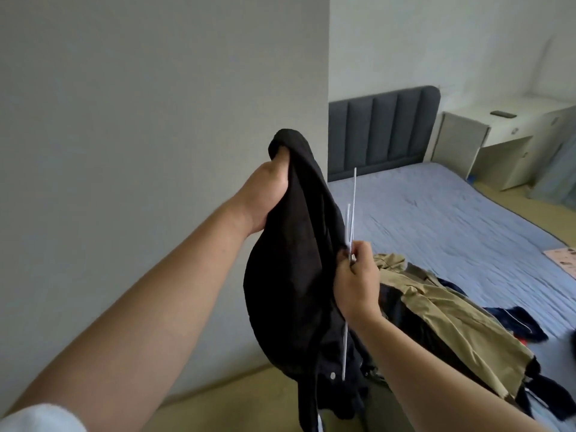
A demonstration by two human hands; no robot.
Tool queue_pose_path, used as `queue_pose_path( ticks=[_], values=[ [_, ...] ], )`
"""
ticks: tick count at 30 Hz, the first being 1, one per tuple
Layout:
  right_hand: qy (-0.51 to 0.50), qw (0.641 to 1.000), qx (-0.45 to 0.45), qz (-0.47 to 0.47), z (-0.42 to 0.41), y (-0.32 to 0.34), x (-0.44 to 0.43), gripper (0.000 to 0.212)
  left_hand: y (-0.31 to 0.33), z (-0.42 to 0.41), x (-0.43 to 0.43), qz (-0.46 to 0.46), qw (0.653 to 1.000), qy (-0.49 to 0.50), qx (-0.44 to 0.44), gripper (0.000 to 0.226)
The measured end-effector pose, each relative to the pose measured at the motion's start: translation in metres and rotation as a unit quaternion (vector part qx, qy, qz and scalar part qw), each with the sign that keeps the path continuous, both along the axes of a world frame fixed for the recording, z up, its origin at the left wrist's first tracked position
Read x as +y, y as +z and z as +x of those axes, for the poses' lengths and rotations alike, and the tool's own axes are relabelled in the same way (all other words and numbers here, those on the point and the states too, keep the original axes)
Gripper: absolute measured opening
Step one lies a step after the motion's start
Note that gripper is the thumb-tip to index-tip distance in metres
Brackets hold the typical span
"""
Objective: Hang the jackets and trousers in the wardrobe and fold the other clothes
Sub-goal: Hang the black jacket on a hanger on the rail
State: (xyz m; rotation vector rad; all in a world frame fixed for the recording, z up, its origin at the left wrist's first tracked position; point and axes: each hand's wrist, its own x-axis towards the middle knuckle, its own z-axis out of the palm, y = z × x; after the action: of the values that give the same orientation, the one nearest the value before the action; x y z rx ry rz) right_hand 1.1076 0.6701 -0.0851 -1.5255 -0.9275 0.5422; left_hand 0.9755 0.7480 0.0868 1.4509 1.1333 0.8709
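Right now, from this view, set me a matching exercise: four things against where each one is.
Things: 1 black garment; 2 white hanger; 3 khaki garment; 4 small dark object.
Places: A lying on the bed; B gripped by the left hand; C on the white desk; D pinched by the right hand.
Pairs: 1-B, 2-D, 3-A, 4-C.

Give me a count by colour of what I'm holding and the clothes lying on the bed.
Black garment, held up: 1
White wire hanger, held against it: 1
Khaki garment on the bed: 1
Navy garment with pale piping, on the bed: 1
Total: 4. Darker pieces under the khaki one are too tangled to count.
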Motion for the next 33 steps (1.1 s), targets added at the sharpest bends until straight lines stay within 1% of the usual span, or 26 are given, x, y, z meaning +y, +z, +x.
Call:
queue_pose_path(
  ticks=[2,5,7,8,10,13,16,18,20,22,24,25,27,28,29,31,33],
  values=[
    [-0.005,1.0,-0.001,0.02,-0.024,0.006,0.0,0.027,-0.002,-0.021,-0.002,-0.028,0.999,-0.002,-0.028,0.064],
    [0.01,0.999,-0.03,0.02,-0.051,0.016,0.0,0.048,-0.009,-0.049,-0.007,-0.054,0.997,-0.008,-0.057,0.062],
    [0.032,0.999,-0.038,0.013,-0.065,0.022,0.0,0.055,-0.012,-0.065,-0.01,-0.06,0.995,-0.006,-0.081,0.063],
    [0.039,0.998,-0.03,0.024,-0.071,0.025,-0.002,0.054,-0.013,-0.073,-0.012,-0.063,0.993,-0.005,-0.096,0.063],
    [0.046,0.998,-0.002,0.036,-0.082,0.031,-0.005,0.045,-0.012,-0.086,-0.016,-0.071,0.988,-0.005,-0.134,0.061],
    [0.082,0.996,0.031,0.024,-0.098,0.042,-0.01,0.032,-0.01,-0.101,-0.021,-0.078,0.978,-0.026,-0.193,0.058],
    [0.175,0.982,0.047,0.055,-0.114,0.049,-0.017,0.043,-0.009,-0.109,-0.028,-0.073,0.972,-0.076,-0.21,0.062],
    [0.225,0.971,0.052,0.063,-0.127,0.05,-0.025,0.045,-0.01,-0.113,-0.034,-0.081,0.965,-0.095,-0.232,0.055],
    [0.239,0.969,0.055,0.044,-0.138,0.047,-0.035,0.041,-0.013,-0.118,-0.038,-0.095,0.954,-0.105,-0.266,0.045],
    [0.22,0.974,0.05,0.009,-0.146,0.043,-0.044,0.046,-0.018,-0.124,-0.039,-0.104,0.949,-0.091,-0.282,0.041],
    [0.19,0.98,0.039,-0.04,-0.151,0.038,-0.054,0.056,-0.023,-0.131,-0.039,-0.088,0.962,-0.046,-0.253,0.043],
    [0.173,0.983,0.029,-0.06,-0.151,0.036,-0.059,0.06,-0.026,-0.134,-0.037,-0.071,0.973,-0.014,-0.217,0.041],
    [0.15,0.986,0.004,-0.071,-0.147,0.032,-0.063,0.06,-0.034,-0.14,-0.032,-0.019,0.994,0.051,-0.093,0.04],
    [0.149,0.987,-0.002,-0.064,-0.144,0.032,-0.065,0.057,-0.038,-0.143,-0.029,0.012,0.997,0.074,-0.027,0.04],
    [0.155,0.986,-0.003,-0.053,-0.14,0.034,-0.067,0.052,-0.042,-0.146,-0.028,0.042,0.995,0.088,0.026,0.041],
    [0.19,0.981,-0.021,-0.036,-0.133,0.042,-0.073,0.043,-0.047,-0.148,-0.028,0.094,0.987,0.081,0.102,0.043],
    [0.244,0.967,-0.061,-0.046,-0.125,0.049,-0.078,0.043,-0.049,-0.145,-0.031,0.148,0.974,0.062,0.159,0.042]
  ],
)
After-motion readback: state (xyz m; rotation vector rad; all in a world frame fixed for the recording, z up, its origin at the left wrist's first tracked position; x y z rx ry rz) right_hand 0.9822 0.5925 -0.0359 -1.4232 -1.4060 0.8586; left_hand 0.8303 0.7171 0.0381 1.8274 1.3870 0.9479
